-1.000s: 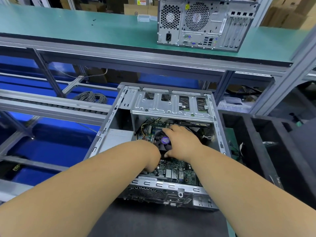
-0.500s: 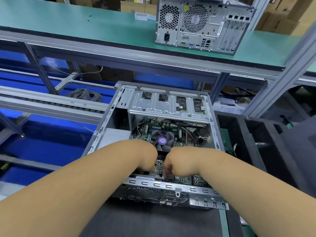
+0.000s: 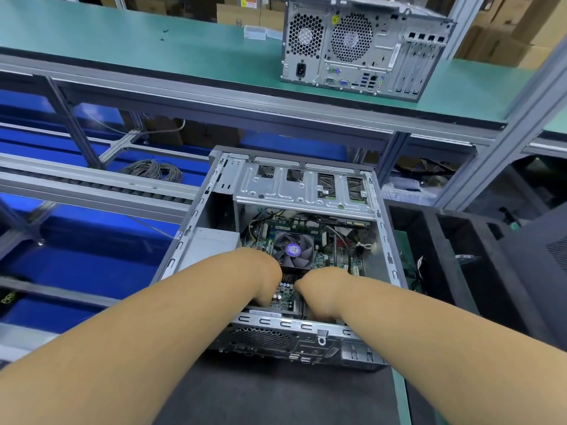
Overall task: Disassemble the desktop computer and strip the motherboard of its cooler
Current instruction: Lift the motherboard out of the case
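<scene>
1. grey steel case lies on its side in front of you, open face up, its long axis running straight away from you; the motherboard sits flat on its floor.
2. your cooler, the dark fan with a purple centre label, is mounted on that board just beyond both hands, a touch farther from you than your knuckles.
3. your left hand is the nearer one: it sits right at the cooler's near-left corner, wrist bent down, fingers reaching to the board below.
4. your right hand is just beside it, at the near-right side, fingers also turned down into the case behind the rear edge.
5. whether either hand pinches a connector, a clip or nothing, you cannot tell; the fingertips are hidden by the backs of the hands.
6. judging by this, any lift of the cooler means reaching forward and up from where you are, not sideways.
7. count: one open case, one motherboard, one cooler, two hands inside.
8. one second computer stands closed on the green shelf above, well apart.
</scene>
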